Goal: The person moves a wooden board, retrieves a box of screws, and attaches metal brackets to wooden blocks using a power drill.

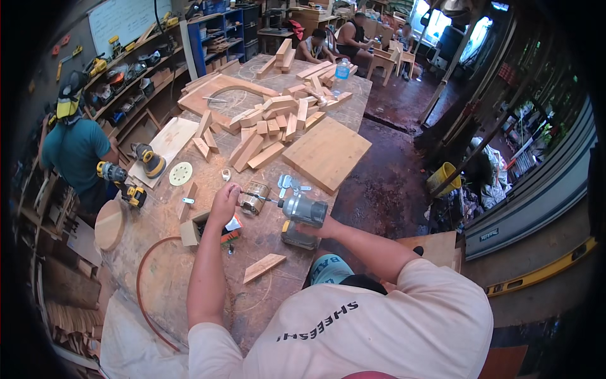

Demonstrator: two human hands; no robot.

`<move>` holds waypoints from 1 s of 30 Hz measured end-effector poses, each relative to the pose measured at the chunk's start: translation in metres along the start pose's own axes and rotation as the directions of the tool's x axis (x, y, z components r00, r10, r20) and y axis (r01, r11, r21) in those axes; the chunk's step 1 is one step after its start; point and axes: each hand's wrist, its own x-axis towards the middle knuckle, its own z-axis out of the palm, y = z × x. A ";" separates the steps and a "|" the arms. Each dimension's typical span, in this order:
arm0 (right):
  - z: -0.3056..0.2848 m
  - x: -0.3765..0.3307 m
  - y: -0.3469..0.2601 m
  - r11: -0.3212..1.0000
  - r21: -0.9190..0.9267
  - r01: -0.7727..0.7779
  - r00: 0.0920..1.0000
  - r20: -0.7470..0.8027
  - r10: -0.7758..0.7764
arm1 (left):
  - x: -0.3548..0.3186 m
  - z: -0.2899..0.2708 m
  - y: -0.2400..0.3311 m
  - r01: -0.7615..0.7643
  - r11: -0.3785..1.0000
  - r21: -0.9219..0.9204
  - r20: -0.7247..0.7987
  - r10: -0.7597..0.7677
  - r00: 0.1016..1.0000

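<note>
My right hand (320,226) grips a grey cordless drill (302,213) lying sideways over the wooden workbench (265,297), its bit pointing left. My left hand (224,203) is closed around the tip of the drill bit (259,198), fingers pinched. Just behind the bit a small metallic cylinder (254,199) lies on the bench. Under my left wrist sits a small open cardboard box (192,230) with an orange item inside.
A pile of wood blocks (271,123) and a square board (325,151) lie farther up the bench. A sander (151,162), a yellow drill (123,184), a sanding disc (180,173) and a wooden wedge (265,266) are nearby. A person in a teal shirt (76,151) stands left.
</note>
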 end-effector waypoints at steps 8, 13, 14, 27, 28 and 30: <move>-0.004 0.006 -0.007 0.971 -0.163 0.176 0.983 -0.019 -0.182 | 0.001 0.023 0.001 0.208 0.916 -0.344 -0.046 -0.237 0.970; -0.003 0.004 -0.006 0.993 0.098 -0.071 0.996 0.055 0.065 | -0.009 0.034 0.003 0.143 0.824 -0.548 -0.122 -0.248 0.961; -0.003 0.004 -0.005 0.989 0.120 -0.092 0.995 0.057 0.085 | -0.011 0.041 0.005 0.146 0.824 -0.548 -0.124 -0.253 0.960; 0.001 -0.002 0.008 0.999 -0.017 0.051 0.998 0.031 -0.051 | -0.023 0.062 0.009 0.113 0.610 -0.785 -0.128 -0.338 0.932; 0.002 -0.001 0.005 0.999 -0.015 0.050 0.998 0.034 -0.050 | -0.024 0.062 0.009 0.120 0.633 -0.765 -0.132 -0.337 0.932; 0.004 0.001 0.001 0.996 0.031 0.078 0.997 -0.025 -0.078 | -0.026 0.061 0.005 0.134 0.652 -0.746 -0.140 -0.350 0.926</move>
